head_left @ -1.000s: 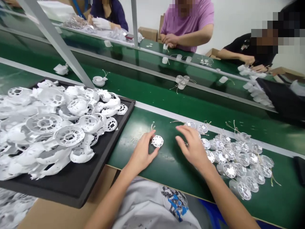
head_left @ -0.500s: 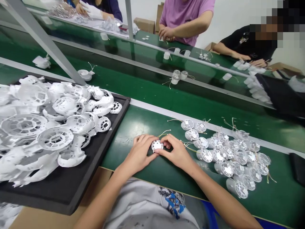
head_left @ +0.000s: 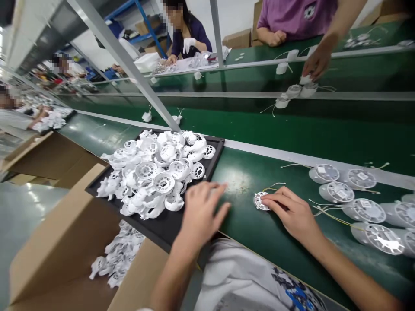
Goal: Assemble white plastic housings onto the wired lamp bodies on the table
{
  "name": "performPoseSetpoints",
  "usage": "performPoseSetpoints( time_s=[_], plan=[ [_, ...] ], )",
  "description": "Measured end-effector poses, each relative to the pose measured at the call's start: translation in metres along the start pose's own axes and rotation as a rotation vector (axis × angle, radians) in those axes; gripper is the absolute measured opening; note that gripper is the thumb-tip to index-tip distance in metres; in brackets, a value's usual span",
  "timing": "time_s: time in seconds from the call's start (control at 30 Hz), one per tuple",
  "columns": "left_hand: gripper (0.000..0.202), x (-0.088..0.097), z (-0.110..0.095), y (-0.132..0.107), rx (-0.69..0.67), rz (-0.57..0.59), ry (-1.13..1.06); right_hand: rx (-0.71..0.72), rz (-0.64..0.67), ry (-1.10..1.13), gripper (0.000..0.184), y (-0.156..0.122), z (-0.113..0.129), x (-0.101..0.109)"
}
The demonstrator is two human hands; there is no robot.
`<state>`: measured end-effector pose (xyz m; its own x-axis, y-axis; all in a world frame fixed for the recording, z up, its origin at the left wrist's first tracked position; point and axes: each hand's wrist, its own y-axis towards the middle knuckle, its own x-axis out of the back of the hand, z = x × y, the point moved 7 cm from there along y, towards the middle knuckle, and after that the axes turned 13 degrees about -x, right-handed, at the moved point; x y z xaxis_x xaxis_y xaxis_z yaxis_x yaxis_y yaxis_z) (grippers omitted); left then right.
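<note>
My right hand (head_left: 290, 211) rests its fingertips on a small round perforated white disc (head_left: 261, 201), which trails thin wires and seems held against the green belt. My left hand (head_left: 202, 211) is apart from the disc, fingers spread, just above the edge of a black tray (head_left: 162, 229). That tray holds a heap of white punched plastic pieces (head_left: 155, 172). To the right lie white cylindrical housings with perforated faces and wires (head_left: 359, 203), the nearest a little beyond my right fingertips.
An open cardboard box (head_left: 61, 246) with more white pieces stands below the tray, at the belt's near side. A metal strut (head_left: 129, 65) crosses the view. Beyond it is a second green belt (head_left: 259, 121), where a co-worker's hand (head_left: 317, 62) is over white cups.
My head has turned left, bringing the box into view. My left hand has let go of the disc and moved left toward the tray. My right hand stays on the disc.
</note>
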<state>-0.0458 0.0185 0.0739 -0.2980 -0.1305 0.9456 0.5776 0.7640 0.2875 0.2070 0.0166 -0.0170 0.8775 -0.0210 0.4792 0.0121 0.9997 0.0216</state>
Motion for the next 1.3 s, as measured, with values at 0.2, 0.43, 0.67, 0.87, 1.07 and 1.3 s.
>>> performPoseSetpoints(
  time_s=[0.2,0.43,0.67,0.87,1.07,1.3],
  plan=[
    [0.043,0.067,0.098,-0.048,0.272,0.051,0.510,0.018,0.040,-0.050,0.022,-0.004,-0.001,-0.001],
    [0.036,0.077,0.131,-0.055,0.288,0.028,0.385,0.044,0.027,-0.054,0.028,-0.008,0.005,0.011],
    [0.014,0.102,0.072,-0.055,0.242,-0.572,0.367,0.079,-0.127,0.106,0.024,-0.019,0.026,0.031],
    [0.033,-0.009,-0.021,-0.007,-0.092,-0.660,-0.137,-0.106,0.286,0.319,0.058,-0.004,0.068,-0.028],
    [0.056,-0.058,-0.053,0.011,-0.352,-0.583,-0.344,-0.145,0.234,0.439,0.046,0.009,0.077,-0.025],
    [0.050,-0.054,-0.014,0.019,-0.238,-0.336,-0.230,-0.121,-0.155,-0.139,0.058,-0.036,0.043,0.048]
  ],
)
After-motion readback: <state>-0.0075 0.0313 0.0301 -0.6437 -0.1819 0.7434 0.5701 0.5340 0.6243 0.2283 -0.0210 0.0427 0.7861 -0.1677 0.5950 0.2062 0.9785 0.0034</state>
